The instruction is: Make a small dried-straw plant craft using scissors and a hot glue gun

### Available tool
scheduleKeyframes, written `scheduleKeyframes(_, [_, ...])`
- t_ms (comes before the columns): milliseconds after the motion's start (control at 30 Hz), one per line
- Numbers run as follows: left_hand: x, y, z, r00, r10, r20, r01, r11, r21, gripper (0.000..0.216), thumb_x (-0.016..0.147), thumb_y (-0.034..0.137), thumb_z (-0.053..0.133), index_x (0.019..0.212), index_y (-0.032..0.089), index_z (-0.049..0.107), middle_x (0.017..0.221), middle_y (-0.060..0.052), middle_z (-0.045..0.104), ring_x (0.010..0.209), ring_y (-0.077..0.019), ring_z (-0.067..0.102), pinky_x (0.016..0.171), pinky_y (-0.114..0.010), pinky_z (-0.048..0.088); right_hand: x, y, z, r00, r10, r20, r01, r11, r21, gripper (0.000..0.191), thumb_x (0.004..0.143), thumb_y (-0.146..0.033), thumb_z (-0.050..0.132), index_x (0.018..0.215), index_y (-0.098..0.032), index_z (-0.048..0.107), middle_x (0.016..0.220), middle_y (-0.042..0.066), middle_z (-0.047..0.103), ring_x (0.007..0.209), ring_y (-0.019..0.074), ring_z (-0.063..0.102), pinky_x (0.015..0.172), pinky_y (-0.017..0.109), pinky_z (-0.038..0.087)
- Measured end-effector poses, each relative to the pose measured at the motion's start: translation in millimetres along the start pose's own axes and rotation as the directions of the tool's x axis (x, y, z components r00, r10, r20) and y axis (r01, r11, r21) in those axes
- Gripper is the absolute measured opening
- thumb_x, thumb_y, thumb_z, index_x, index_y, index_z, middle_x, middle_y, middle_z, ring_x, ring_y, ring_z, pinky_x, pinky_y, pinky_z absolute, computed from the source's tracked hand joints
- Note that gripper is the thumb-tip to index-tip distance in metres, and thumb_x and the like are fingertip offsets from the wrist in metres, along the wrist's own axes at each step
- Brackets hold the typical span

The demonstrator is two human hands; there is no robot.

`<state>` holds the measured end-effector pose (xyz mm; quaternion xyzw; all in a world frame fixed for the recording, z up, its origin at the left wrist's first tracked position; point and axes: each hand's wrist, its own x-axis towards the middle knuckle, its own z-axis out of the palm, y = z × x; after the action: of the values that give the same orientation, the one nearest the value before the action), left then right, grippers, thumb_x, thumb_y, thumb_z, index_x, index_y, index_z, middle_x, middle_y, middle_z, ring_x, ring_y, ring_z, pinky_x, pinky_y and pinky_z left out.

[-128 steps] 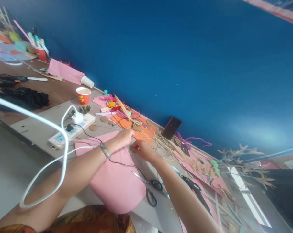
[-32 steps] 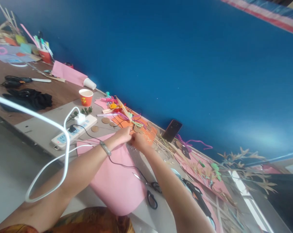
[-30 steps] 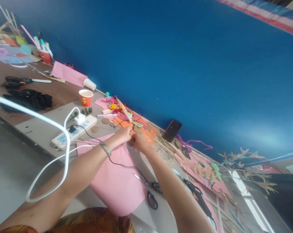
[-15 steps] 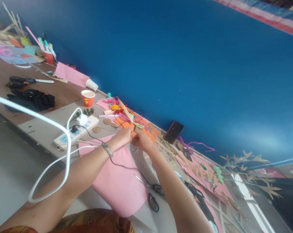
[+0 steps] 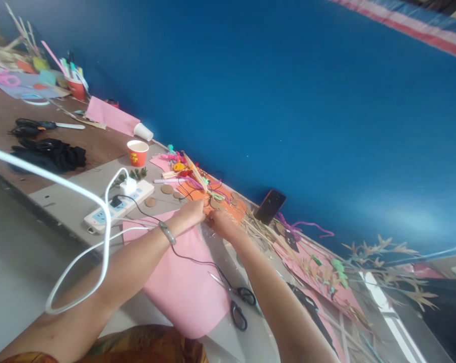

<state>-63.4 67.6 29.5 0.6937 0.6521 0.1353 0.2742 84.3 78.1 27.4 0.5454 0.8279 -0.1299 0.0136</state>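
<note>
Behind the long table (image 5: pixel 69 196), a blue wall (image 5: pixel 288 101) fills most of the view. On the grey tabletop, nearest the person, lies a large pink sheet (image 5: pixel 186 287), its rounded near edge hanging over the table's rim. Both forearms reach across it, the left one resting on the sheet. A thick white cable (image 5: pixel 103 237) loops in front of the left arm and runs up to a white power strip (image 5: pixel 118 204) just left of the pink sheet.

Past the pink sheet lies an orange sheet (image 5: pixel 231 207), strewn with dry straw and coloured strands. The left hand (image 5: pixel 192 212) and the right hand (image 5: pixel 220 223) meet at its near edge, knuckles up. The fingers of both are drawn in narrow, tips almost touching each other. Whatever they pinch is too small to make out.

A pair of scissors (image 5: pixel 237 302) with black handles lies just right of the pink sheet, beside the right forearm. A dark phone (image 5: pixel 270 206) leans against the wall beyond the orange sheet. A red paper cup (image 5: pixel 137 153) stands upright behind the power strip. A pale bracelet (image 5: pixel 167 233) circles the left wrist. 2 small cardboard discs (image 5: pixel 167 189) lie between the power strip and the orange sheet.
</note>
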Motion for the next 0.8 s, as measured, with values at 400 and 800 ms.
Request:
scheduleKeyframes(400, [-4.3, -0.3, 1.2, 0.999, 0.041, 0.000, -0.041, 0.999, 0.008, 0.030, 0.078, 0.015, 0.050, 0.106, 0.020, 0.059, 0.096, -0.010, 0.069, 0.092, -0.0260, 0.065, 0.074, -0.030, 0.046, -39.5, 7.2, -20.5, 0.971, -0.146, 0.191, 0.132, 0.988, 0.085, 0.019, 0.073, -0.004, 0.051, 0.064, -0.016, 0.063, 0.060, -0.001, 0.063, 0.052, 0.0097, 0.052, 0.052, 0.019, 0.033])
scheduleKeyframes(800, [1.9, -5.2, 7.5, 0.995, 0.085, -0.046, -0.084, 0.996, 0.020, 0.028, 0.081, 0.019, 0.048, 0.107, 0.020, 0.059, 0.104, -0.009, 0.069, 0.097, -0.0240, 0.064, 0.075, -0.028, 0.046, -27.5, 12.2, -7.2, 0.998, -0.032, 0.050, 0.036, 0.996, -0.077, 0.020, 0.084, -0.009, 0.046, 0.078, -0.012, 0.065, 0.079, 0.007, 0.065, 0.069, 0.0130, 0.052, 0.061, 0.022, 0.030])
